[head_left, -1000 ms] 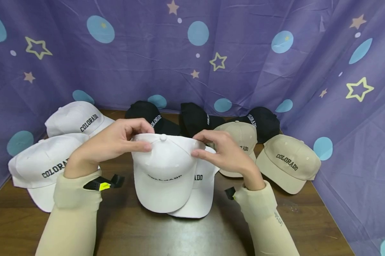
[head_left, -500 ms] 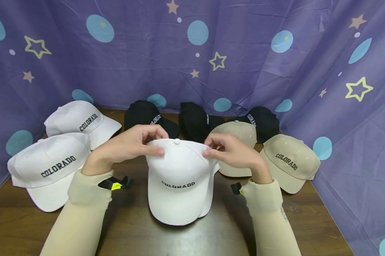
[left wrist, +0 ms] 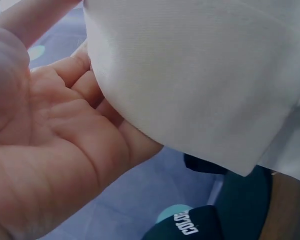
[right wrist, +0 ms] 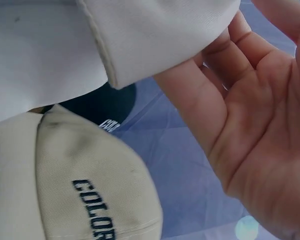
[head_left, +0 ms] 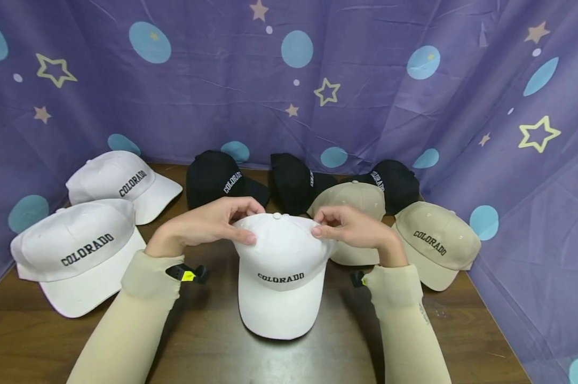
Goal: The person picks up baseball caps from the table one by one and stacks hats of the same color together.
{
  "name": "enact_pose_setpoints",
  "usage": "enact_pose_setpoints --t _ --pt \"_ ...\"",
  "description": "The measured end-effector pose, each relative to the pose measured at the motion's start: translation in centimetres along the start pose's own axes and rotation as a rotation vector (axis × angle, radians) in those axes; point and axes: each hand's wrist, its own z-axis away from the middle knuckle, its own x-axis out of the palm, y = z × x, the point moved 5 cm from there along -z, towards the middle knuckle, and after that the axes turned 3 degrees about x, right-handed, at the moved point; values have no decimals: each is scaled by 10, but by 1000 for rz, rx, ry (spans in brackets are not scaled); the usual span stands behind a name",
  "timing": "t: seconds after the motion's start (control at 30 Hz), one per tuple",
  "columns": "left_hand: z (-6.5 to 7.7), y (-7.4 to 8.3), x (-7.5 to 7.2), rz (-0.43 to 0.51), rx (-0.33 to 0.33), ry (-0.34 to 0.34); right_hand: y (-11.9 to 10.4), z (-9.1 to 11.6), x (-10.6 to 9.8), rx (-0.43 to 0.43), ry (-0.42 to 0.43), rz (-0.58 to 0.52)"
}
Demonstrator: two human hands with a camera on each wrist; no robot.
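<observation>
A white baseball cap (head_left: 280, 256) lettered COLORADO is at the middle of the table, brim toward me. My left hand (head_left: 211, 223) pinches its crown at the left, thumb in front and fingers behind. On the right side of the crown, my right hand (head_left: 353, 230) pinches it the same way. Under it is another white cap (right wrist: 35, 60), nearly hidden in the head view. Both wrist views show the held cap's edge close up, with the fingers behind the fabric.
Two white caps (head_left: 84, 248) lie at the left. Black caps (head_left: 214, 178) stand along the back, and two beige caps (head_left: 435, 242) are at the right. A purple curtain (head_left: 212, 106) hangs behind the wooden table (head_left: 212, 341).
Both hands have carried the white cap right and slightly toward me, over the other white cap, which is now almost covered. The surrounding caps have stayed put.
</observation>
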Motion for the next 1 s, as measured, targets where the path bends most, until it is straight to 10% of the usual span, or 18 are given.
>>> enact_pose_setpoints --t 1.0 --pt "-10 -30 -1 -165 -122 43 33 -7 6 132 -43 14"
